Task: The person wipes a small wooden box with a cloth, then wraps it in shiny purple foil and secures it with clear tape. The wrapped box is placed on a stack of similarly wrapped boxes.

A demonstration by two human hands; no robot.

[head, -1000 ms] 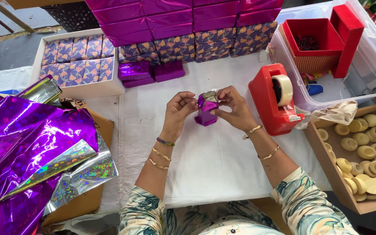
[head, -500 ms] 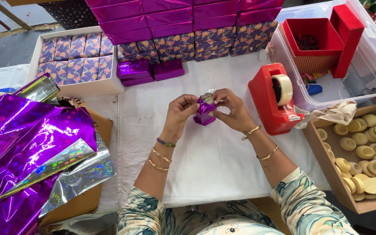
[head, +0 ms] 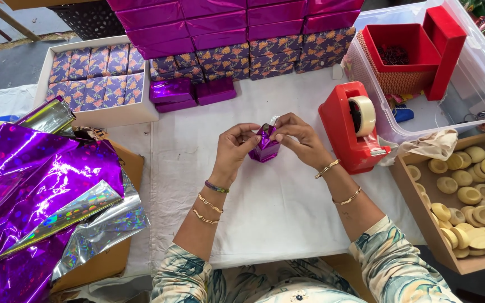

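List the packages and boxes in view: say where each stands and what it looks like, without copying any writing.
Small box: between the left hand and right hand, part-wrapped in purple foil.
Wrapped boxes: behind the hands, flat, shiny purple.
Stacked boxes: far edge, purple foil above floral print.
White tray: far left, rows of floral boxes.
Red box: inside the clear tub, right, lid open.

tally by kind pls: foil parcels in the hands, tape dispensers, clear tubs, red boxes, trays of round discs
purple foil parcel, pinched between left hand and right hand: 1
red tape dispenser: 1
clear plastic tub: 1
red box, lid open: 1
cardboard tray of round discs: 1
total: 5
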